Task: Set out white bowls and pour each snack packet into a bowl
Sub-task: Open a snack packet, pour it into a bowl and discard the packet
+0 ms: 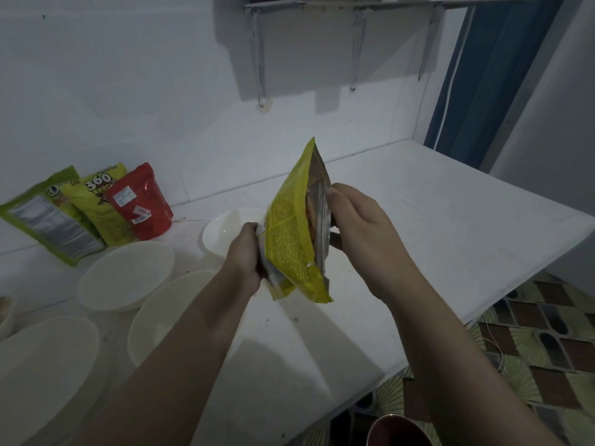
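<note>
The left hand [246, 252] held the yellow packet [297, 226] by its lower side, with the fingers curled around it. The right hand [357, 230] pinched the silver inner edge at the open side. The packet was in the air between the two hands, and its long axis went steeply up, away from the person. The nearest white bowl [225, 235] lay just behind and below the left hand, so I think the pour had to tip to that side. Three more bowls [127, 275] stood on the white table [418, 226]. Three other packets [96, 210] leaned on the tiled wall [128, 107], under a metal shelf [354, 8].
</note>
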A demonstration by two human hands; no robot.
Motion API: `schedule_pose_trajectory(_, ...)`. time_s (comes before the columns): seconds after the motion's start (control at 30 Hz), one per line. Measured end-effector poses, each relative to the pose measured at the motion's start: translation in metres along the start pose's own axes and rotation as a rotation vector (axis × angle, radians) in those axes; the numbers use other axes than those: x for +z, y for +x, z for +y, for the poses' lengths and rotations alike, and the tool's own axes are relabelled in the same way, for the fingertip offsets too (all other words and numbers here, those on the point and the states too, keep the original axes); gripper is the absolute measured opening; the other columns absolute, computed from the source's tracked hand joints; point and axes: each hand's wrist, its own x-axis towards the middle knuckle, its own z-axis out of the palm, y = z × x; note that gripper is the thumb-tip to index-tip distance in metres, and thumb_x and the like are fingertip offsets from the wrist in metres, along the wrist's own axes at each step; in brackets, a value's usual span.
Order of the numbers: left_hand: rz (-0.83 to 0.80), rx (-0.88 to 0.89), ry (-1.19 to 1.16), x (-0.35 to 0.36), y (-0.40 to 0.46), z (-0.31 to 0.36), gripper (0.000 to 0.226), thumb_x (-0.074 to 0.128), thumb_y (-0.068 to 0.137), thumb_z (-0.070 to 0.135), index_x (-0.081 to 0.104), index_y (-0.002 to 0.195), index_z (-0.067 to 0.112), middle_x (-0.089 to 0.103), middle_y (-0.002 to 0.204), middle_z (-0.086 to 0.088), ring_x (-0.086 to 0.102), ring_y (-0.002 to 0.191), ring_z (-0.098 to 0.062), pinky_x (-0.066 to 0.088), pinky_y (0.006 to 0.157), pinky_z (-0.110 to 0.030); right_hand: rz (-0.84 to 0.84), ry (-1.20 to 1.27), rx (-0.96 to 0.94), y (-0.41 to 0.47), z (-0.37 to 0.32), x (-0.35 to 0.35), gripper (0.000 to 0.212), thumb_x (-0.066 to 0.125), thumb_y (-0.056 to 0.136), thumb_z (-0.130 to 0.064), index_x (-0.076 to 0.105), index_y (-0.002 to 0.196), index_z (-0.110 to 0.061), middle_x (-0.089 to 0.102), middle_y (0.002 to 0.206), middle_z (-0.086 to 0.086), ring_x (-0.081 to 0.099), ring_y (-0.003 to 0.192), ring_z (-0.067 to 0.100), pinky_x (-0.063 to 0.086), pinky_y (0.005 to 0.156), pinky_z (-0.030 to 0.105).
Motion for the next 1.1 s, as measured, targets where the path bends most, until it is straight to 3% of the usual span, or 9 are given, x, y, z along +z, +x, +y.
schedule_pose_trajectory(0.13,0.016,-0.011,-0.040,-0.001,0.014,0.003,0.055,0.050,0.078,0.038,0.065,0.120,0.006,0.067,0.116,-0.021,0.063,0.109,-0.040,0.049,0.093,-0.061,-0.049,-0.092,-0.018,-0.002,0.003,-0.002,0.055,0.040,0.098,-0.046,0.055,0.096,0.007,0.060,0.091,0.023,0.062,0.081,0.029,0.053,0.077,0.043)
schedule_pose_trajectory(0.27,0.024,-0.011,-0.110,-0.004,0.032,0.005,0.054,0.052,0.075,0.041,0.065,0.116,0.009,0.068,0.113,-0.015,0.061,0.112,-0.037,0.050,0.092,-0.055,0.005,-0.251,-0.101,-0.003,0.003,-0.007,0.041,0.047,0.097,-0.023,0.046,0.075,0.012,0.048,0.072,0.028,0.043,0.060,0.025,0.036,0.055,0.037)
schedule_pose_trajectory(0.4,-0.023,0.013,-0.236,0.008,0.012,0.016,0.044,0.055,0.085,0.042,0.066,0.115,0.012,0.068,0.113,-0.013,0.061,0.110,-0.031,0.052,0.091,-0.046,0.148,-0.386,-0.169,-0.002,0.002,-0.020,0.035,0.047,0.092,-0.018,0.053,0.073,0.011,0.054,0.069,0.027,0.046,0.061,0.032,0.033,0.051,0.035)
schedule_pose_trajectory(0.53,-0.004,0.025,-0.272,0.008,0.008,0.026,0.063,0.062,0.064,0.041,0.067,0.120,0.015,0.068,0.119,-0.013,0.062,0.109,-0.038,0.046,0.097,-0.057,0.189,-0.396,-0.146,-0.001,0.002,-0.018,0.035,0.047,0.093,-0.019,0.054,0.074,0.010,0.055,0.070,0.025,0.049,0.065,0.031,0.031,0.050,0.032)
schedule_pose_trajectory(0.67,0.082,0.105,-0.297,-0.012,0.009,0.041,0.035,0.045,0.092,0.044,0.062,0.098,0.014,0.065,0.099,-0.007,0.063,0.088,-0.021,0.052,0.083,-0.035,0.068,-0.379,-0.112,0.007,-0.005,0.003,0.045,0.044,0.098,-0.037,0.058,0.078,0.001,0.062,0.074,0.014,0.056,0.068,0.021,0.039,0.054,0.029)
schedule_pose_trajectory(0.73,0.158,0.142,-0.308,-0.033,0.007,0.054,0.030,0.034,0.101,0.038,0.053,0.088,0.019,0.057,0.091,-0.001,0.058,0.081,-0.017,0.049,0.087,-0.037,-0.038,-0.380,-0.101,0.011,-0.012,0.020,0.050,0.046,0.095,-0.047,0.058,0.076,-0.003,0.064,0.073,0.008,0.055,0.062,0.013,0.037,0.051,0.021)
schedule_pose_trajectory(0.9,0.240,0.383,-0.321,-0.118,-0.004,0.091,0.044,0.042,0.096,0.037,0.060,0.129,0.015,0.062,0.129,-0.016,0.057,0.120,-0.037,0.048,0.098,-0.053,-0.321,-0.346,-0.139,0.022,-0.033,0.077,0.038,0.054,0.087,-0.031,0.059,0.071,0.003,0.065,0.073,0.016,0.047,0.055,0.012,0.033,0.047,0.021)
schedule_pose_trajectory(1.03,0.407,0.417,-0.397,-0.193,-0.029,0.109,0.044,0.036,0.099,0.038,0.055,0.132,0.014,0.063,0.103,-0.008,0.058,0.116,-0.033,0.054,0.077,-0.038,-0.372,-0.300,-0.210,0.032,-0.046,0.136,0.035,0.054,0.084,-0.021,0.050,0.066,0.009,0.062,0.073,0.027,0.041,0.054,0.018,0.031,0.053,0.030)
schedule_pose_trajectory(1.1,0.489,0.419,-0.405,-0.231,-0.037,0.112,0.036,0.038,0.095,0.033,0.058,0.115,0.010,0.059,0.092,-0.009,0.057,0.108,-0.033,0.052,0.067,-0.033,-0.380,-0.290,-0.213,0.036,-0.048,0.166,0.037,0.054,0.084,-0.023,0.051,0.065,0.009,0.062,0.073,0.027,0.039,0.054,0.019,0.030,0.054,0.030)
